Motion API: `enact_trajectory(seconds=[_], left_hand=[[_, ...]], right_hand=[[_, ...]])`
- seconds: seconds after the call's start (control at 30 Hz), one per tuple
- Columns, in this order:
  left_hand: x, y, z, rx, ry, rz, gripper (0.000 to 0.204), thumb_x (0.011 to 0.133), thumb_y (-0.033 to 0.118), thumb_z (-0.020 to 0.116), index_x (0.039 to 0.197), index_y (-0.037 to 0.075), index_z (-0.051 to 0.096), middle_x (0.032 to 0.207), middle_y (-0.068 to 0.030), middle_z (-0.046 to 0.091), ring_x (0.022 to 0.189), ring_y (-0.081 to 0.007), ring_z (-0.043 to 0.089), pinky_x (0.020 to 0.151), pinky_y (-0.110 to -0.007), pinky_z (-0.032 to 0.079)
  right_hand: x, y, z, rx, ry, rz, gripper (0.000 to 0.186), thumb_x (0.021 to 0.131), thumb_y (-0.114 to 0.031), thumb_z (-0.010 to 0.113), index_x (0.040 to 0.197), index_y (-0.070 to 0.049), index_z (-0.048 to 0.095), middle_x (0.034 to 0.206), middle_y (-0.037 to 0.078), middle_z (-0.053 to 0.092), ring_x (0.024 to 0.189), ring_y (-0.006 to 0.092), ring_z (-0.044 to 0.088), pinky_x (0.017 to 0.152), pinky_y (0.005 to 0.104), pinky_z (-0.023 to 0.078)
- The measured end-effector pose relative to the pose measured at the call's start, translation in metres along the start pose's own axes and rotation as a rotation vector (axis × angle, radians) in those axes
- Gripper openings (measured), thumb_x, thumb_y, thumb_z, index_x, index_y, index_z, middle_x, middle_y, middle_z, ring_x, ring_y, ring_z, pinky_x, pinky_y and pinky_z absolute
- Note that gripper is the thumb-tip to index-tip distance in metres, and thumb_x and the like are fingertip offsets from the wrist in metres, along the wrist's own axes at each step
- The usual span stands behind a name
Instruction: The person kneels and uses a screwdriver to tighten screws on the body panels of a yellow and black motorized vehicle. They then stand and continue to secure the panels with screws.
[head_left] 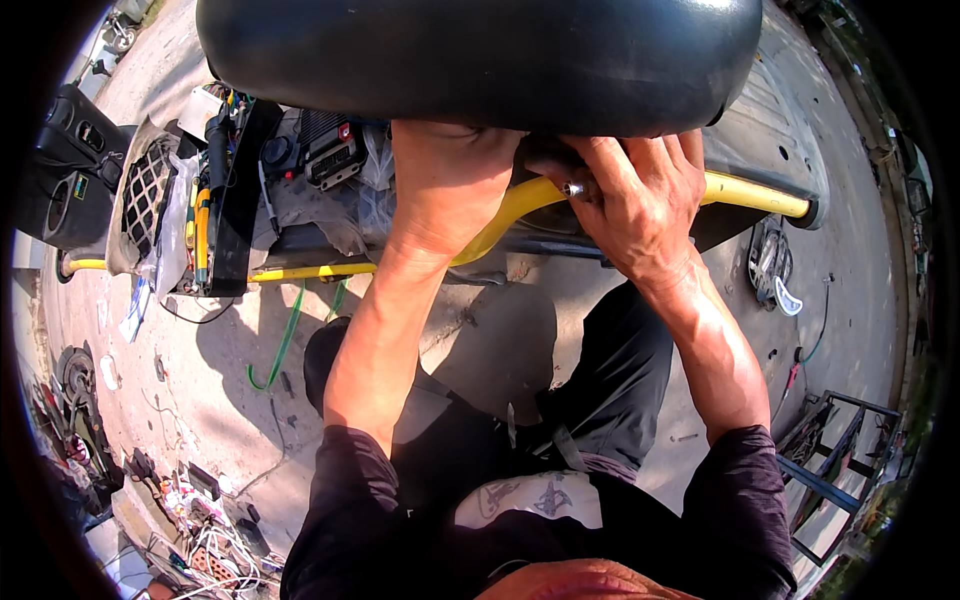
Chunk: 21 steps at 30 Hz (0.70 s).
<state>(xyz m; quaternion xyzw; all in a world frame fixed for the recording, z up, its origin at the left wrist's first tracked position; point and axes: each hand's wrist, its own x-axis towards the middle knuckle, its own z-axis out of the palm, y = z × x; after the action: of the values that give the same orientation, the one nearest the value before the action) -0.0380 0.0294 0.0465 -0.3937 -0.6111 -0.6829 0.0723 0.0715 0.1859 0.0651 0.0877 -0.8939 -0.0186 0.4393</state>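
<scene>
A black padded seat (pixel 470 60) juts out at the top and hides what lies beneath it. My left hand (pixel 450 180) reaches up under its lower edge, its fingers out of sight. Right of it, my right hand (pixel 648 195) is closed, fingers curled up to the seat's underside. Between its thumb and fingers shows a short metal piece with a round silver end (pixel 573 189), like a socket; the rest is hidden. A yellow tube (pixel 510 212) runs behind and below both hands.
At left, an open black compartment (pixel 240 200) holds tools, beside a black device (pixel 330 148) and clear plastic. A dark speaker-like box (pixel 75 190) stands farther left. Cables and scrap (pixel 215 545) lie at lower left, a metal frame (pixel 840 465) at lower right. Green straps (pixel 283 340) hang down.
</scene>
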Motion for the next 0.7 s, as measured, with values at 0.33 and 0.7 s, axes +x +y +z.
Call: enact_trajectory(seconds=[0.33, 0.7], left_hand=[[0.002, 0.01, -0.004, 0.175, -0.016, 0.089, 0.007, 0.094, -0.001, 0.075, 0.1, -0.004, 0.078, 0.091, -0.0082, 0.081, 0.085, -0.0161, 0.075, 0.082, -0.032, 0.057], [-0.004, -0.001, 0.0, 0.077, 0.067, 0.018, 0.014, 0.088, -0.006, 0.08, 0.101, -0.003, 0.081, 0.099, -0.0087, 0.083, 0.099, -0.0171, 0.077, 0.1, -0.032, 0.055]], right_hand=[[-0.001, -0.002, -0.001, 0.031, -0.002, 0.026, 0.045, 0.069, -0.016, 0.085, 0.114, -0.018, 0.075, 0.112, -0.001, 0.071, 0.107, 0.021, 0.069, 0.099, 0.0395, 0.049], [-0.001, -0.003, 0.002, 0.02, 0.015, 0.009, 0.045, 0.07, -0.018, 0.086, 0.114, -0.018, 0.074, 0.112, 0.0, 0.071, 0.106, 0.0212, 0.069, 0.099, 0.0396, 0.048]])
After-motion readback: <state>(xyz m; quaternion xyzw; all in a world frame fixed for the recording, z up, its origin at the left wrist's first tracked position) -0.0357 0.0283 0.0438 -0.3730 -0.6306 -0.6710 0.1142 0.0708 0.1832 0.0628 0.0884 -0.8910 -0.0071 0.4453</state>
